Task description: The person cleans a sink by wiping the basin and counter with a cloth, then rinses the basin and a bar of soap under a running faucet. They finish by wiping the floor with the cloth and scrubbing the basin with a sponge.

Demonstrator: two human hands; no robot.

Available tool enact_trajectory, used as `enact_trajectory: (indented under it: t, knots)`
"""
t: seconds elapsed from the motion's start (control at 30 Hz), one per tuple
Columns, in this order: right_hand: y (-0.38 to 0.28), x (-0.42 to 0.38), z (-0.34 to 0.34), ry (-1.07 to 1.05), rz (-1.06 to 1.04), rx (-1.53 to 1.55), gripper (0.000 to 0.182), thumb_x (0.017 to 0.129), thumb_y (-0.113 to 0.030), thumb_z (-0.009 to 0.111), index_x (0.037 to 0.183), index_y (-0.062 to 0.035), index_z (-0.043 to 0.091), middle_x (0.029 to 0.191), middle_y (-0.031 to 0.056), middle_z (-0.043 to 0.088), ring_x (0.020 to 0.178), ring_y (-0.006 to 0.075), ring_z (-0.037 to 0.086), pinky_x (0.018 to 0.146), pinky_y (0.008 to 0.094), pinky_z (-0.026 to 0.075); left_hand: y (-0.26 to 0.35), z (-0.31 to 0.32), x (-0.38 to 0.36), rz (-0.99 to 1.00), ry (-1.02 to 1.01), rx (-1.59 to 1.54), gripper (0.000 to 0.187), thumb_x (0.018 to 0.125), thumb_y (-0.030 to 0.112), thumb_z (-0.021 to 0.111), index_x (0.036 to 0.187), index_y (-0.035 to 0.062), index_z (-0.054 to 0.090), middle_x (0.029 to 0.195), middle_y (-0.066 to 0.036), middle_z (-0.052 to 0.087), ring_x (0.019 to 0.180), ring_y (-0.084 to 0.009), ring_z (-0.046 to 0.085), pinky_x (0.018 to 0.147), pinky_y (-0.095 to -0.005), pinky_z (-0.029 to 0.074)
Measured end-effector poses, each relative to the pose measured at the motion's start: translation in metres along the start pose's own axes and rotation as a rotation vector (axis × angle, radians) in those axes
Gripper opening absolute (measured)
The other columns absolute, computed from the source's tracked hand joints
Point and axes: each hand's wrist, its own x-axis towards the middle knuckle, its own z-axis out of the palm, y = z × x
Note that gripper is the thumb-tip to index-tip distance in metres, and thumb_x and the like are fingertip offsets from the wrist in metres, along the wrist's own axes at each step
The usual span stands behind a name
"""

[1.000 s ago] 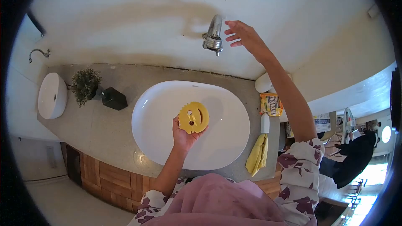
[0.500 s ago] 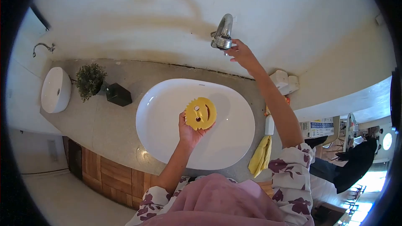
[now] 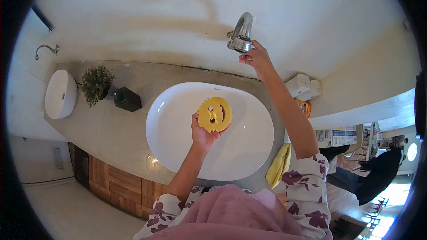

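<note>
**A:** Right, status on the hands?

**B:** Left hand is gripping a yellow sponge, round, toothed edge, smiley cutouts. Fingers closed around its lower edge, face of the sponge turned up toward the camera. It sits in the air over the white basin, roughly above the middle of the bowl, not touching it.

**A:** Right hand?

**B:** Right hand is up at the chrome tap on the wall. Fingertips pinched together right at the underside of the spout end, touching it or just short, can't tell which. Holding nothing else.

**A:** Water on?

**B:** Can't tell, no stream visible.

**A:** What's around the basin?

**B:** Grey counter. To the left of the bowl: small potted plant with a dark block just beside it. Further left, a second smaller white basin with its own wall tap. To the right of the bowl: yellow cloth draped at the counter edge, partly behind the right forearm. Orange-yellow packet near the wall, mostly hidden by the arm. White box-shaped fittings on the wall just above it.

**A:** Clothing?

**B:** Floral sleeves, pink fabric at the bottom of the view.
</note>
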Motion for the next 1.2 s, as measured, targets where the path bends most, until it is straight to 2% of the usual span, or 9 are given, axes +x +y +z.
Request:
enact_trajectory:
  t: [0.23, 0.63, 1.2]
  knots:
    - [0.005, 0.002, 0.0, 0.018, -0.036, 0.054, 0.034, 0.08, -0.005, 0.067, 0.113, -0.005, 0.058, 0.084, 0.0037, 0.055, 0.074, 0.0132, 0.055, 0.073, 0.0271, 0.053, 0.002, 0.001, 0.003, -0.017, -0.01, -0.003, 0.068, 0.09, 0.054, 0.034, 0.141, 0.0101, 0.038, 0.141, -0.021, 0.041, 0.128, -0.0391, 0.043, 0.093, -0.0533, 0.049]
    - [0.008, -0.001, 0.004, 0.057, -0.082, 0.036, 0.038, 0.08, -0.004, 0.066, 0.118, -0.0053, 0.058, 0.084, 0.0027, 0.06, 0.076, 0.0105, 0.057, 0.075, 0.0258, 0.052, 0.004, 0.003, 0.009, -0.004, -0.006, 0.049, 0.066, 0.089, 0.051, 0.034, 0.14, 0.009, 0.038, 0.141, -0.021, 0.042, 0.127, -0.0376, 0.046, 0.092, -0.052, 0.051]
    - [0.011, -0.003, 0.006, 0.061, -0.124, 0.059, 0.042, 0.079, -0.001, 0.064, 0.121, -0.0054, 0.059, 0.089, 0.0056, 0.061, 0.08, 0.0108, 0.058, 0.081, 0.0252, 0.051, 0.007, 0.005, 0.014, 0.007, -0.015, 0.059, 0.061, 0.092, 0.048, 0.033, 0.139, 0.0093, 0.04, 0.138, -0.02, 0.045, 0.126, -0.037, 0.047, 0.092, -0.0511, 0.051]
